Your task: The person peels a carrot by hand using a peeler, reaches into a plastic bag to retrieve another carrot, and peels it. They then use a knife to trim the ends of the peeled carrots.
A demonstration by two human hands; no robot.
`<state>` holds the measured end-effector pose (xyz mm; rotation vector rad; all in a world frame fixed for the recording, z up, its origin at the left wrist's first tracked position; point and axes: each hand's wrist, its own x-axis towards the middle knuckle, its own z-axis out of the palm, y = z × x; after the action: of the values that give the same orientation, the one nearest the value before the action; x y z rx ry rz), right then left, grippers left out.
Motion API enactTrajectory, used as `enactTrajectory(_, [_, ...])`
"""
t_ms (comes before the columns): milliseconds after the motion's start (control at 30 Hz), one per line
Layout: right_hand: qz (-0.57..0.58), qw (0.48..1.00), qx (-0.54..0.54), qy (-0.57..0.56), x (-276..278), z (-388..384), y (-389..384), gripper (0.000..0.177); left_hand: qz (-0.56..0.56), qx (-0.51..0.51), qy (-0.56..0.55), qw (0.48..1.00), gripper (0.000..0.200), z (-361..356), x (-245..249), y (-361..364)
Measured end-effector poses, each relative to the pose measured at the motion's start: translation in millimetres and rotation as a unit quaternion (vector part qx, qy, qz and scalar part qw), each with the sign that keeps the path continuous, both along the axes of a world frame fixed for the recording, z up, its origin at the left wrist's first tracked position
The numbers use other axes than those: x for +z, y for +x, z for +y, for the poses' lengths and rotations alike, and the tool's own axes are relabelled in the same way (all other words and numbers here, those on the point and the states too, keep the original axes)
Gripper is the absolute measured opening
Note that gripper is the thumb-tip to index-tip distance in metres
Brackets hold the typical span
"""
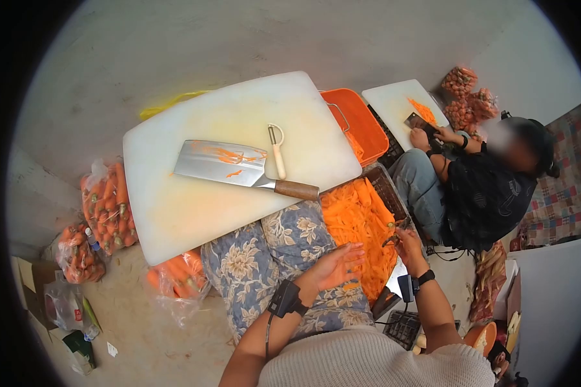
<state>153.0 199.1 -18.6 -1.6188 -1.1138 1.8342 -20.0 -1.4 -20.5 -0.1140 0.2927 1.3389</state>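
Orange carrot pieces (358, 213) are filling a dark plastic crate (397, 192); the left hand (334, 266) is opening flat, fingers apart; the right hand (411, 250) is curling, grip unclear; light fingertips are suiting this heap.

Shiny metal cleaver (223, 163), brown wooden handle (296, 189)

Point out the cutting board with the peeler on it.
The larger board, on the left: the peeler lies on it, beside a cleaver. The smaller board, by the co-worker, bears carrot shreds but no visible peeler.
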Motion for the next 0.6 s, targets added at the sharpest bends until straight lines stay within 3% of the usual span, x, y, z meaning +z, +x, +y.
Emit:
enactTrajectory(67, [-0.038,0.997,0.040,-0.054,-5.4,-2.1,2.4,0.010,-0.016,-0.002,0.002,1.000,0.041,-1.2,-2.6,2.7])
enactTrajectory(300, [-0.022,0.995,0.012,-0.099,-21.1,-30.5,4.5,0.005,-0.003,0.004,0.006,1.000,0.040,-3.7,3.4,2.3])
enactTrajectory(467, [-0.016,0.983,0.173,-0.066,-6.1,-47.4,-6.6,0.008,0.015,0.004,0.016,1.000,0.040,-1.9,4.2,5.0])
enactTrajectory(533, [-0.018,0.979,0.187,-0.076,-8.6,-58.8,-5.7,0.007,0.023,0.034,-0.005,0.999,0.040,-8.1,13.8,6.2])
enactTrajectory(567, [0.046,0.966,0.236,-0.100,-13.7,-60.2,-3.3,0.010,0.081,0.009,0.014,0.997,0.039,-10.8,19.1,4.7])
enactTrajectory(600, [0.001,0.968,0.236,-0.081,-17.4,-64.4,-5.6,0.012,0.140,-0.023,0.036,0.989,0.038,-16.1,26.0,0.7])
